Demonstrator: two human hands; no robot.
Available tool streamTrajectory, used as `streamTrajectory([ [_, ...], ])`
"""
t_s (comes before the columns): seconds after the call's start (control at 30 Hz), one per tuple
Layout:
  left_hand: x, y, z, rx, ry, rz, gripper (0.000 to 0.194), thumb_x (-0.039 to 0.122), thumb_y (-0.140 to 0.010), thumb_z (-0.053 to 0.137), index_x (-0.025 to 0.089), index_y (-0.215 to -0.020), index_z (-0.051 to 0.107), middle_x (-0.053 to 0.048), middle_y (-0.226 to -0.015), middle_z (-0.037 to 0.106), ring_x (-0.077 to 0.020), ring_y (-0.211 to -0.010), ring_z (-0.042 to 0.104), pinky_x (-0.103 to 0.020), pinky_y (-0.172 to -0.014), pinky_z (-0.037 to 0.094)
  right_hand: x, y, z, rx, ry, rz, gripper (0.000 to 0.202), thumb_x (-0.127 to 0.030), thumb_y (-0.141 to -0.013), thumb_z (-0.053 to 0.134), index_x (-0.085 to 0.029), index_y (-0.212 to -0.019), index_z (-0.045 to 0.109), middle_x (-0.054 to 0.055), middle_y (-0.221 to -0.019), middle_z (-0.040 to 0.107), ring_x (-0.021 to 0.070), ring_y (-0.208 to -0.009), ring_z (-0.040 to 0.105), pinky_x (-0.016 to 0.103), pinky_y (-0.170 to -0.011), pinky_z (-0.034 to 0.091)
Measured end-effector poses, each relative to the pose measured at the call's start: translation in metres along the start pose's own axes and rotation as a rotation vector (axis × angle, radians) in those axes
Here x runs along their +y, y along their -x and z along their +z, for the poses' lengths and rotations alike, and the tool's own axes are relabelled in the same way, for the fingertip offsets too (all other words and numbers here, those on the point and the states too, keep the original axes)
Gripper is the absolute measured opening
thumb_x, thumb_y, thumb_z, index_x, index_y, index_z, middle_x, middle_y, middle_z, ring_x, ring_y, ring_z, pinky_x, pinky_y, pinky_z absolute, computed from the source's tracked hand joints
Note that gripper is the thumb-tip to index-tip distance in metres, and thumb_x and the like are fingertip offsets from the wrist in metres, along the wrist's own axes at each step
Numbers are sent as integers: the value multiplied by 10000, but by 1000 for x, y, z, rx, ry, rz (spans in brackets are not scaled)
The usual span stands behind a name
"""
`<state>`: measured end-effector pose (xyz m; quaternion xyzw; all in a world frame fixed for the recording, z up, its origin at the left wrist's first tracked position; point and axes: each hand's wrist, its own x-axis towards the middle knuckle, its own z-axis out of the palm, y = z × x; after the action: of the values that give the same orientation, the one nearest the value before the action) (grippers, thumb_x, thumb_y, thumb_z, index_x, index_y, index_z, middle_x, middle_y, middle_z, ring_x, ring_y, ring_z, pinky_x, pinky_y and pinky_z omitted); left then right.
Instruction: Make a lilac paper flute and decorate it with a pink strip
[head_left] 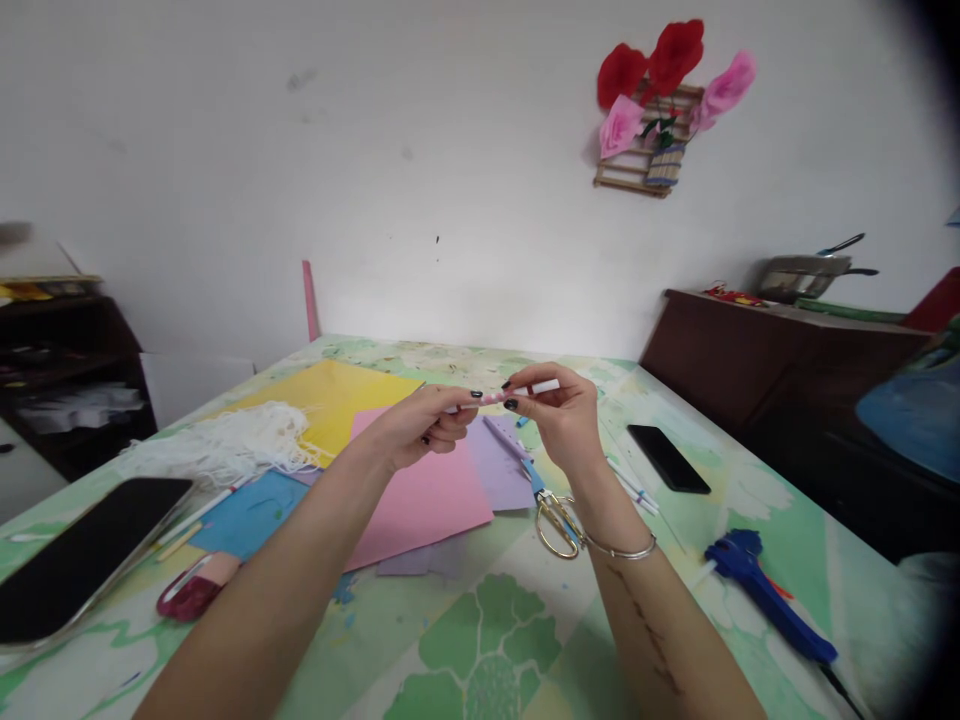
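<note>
A thin white stick [546,386] with pink bands near its middle is held level between both hands, above the sheets of coloured paper. My left hand [431,422] grips its left end, with the thumb on top and the fingers curled. Thumb and fingertips of my right hand [562,405] pinch it just right of the pink part, and its white end sticks out past them. Beneath the hands lie a pink sheet [424,505] and a lilac sheet [506,480]. Gold-handled scissors [556,525] rest beside my right wrist.
White shredded strands [225,440], a yellow sheet [330,395], blue paper [251,510] and a large phone [86,560] are on the left. A black phone [669,458] and a blue glue gun [772,595] with a cord lie right. Paper flowers [675,55] hang on the wall.
</note>
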<state>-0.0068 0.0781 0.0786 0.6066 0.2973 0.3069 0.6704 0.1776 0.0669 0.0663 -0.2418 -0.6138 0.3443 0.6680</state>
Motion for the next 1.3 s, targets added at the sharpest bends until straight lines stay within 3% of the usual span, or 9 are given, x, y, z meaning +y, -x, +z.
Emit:
streamTrajectory([
  [0.2,-2,-2,3,62,48,7,346,253,-789,517,181,-542,285,73,-544,126,-53,-463,74,-205,-398,71,-2,0,-1,-122,-83,27,131,-204,-635,774,-208,-722,676,0,-735,611,116,-641,531,260,-531,409],
  [0.27,-3,-3,5,94,17,25,341,263,-789,529,179,-547,304,75,-542,137,-52,-464,76,-203,-405,74,-3,0,-1,-149,-107,-4,95,-268,-701,728,-196,-685,667,9,-709,595,126,-662,533,274,-577,416],
  [0.37,-3,-3,9,147,-87,91,320,291,-799,549,168,-563,370,76,-532,171,-48,-462,88,-204,-419,81,-1,-1,1,-117,-137,-48,236,-308,-780,645,-179,-583,626,16,-649,572,132,-665,522,289,-631,411],
  [0.53,2,1,13,251,-302,162,240,302,-795,561,159,-618,484,83,-517,171,-43,-447,134,-207,-439,102,4,0,2,-35,-115,50,163,-161,-632,754,-180,-640,593,-21,-652,569,100,-608,484,250,-576,375],
  [0.77,6,6,10,296,-474,215,220,327,-788,526,169,-637,497,79,-522,212,-49,-440,172,-204,-438,131,1,-1,2,-62,-192,51,108,-261,-768,630,-189,-695,598,-16,-617,571,111,-610,528,272,-623,427],
  [0.93,8,8,11,353,-646,308,217,307,-793,512,165,-629,508,65,-533,300,-58,-477,273,-195,-451,199,4,-3,1,-19,-111,120,142,-225,-695,723,-188,-791,626,-32,-598,596,95,-551,542,252,-574,435],
  [1.1,10,9,12,395,-648,316,208,282,-798,507,166,-625,502,74,-509,287,-53,-452,250,-196,-441,191,4,-2,-2,-29,-37,101,340,-181,-627,771,-220,-937,639,-22,-717,643,120,-676,598,249,-608,481],
  [1.3,10,11,12,419,-766,382,209,284,-817,489,168,-643,509,67,-528,306,-60,-473,258,-199,-447,203,2,-3,-4,-8,52,91,326,-209,-631,777,-222,-929,646,27,-870,693,163,-808,651,280,-668,523],
])
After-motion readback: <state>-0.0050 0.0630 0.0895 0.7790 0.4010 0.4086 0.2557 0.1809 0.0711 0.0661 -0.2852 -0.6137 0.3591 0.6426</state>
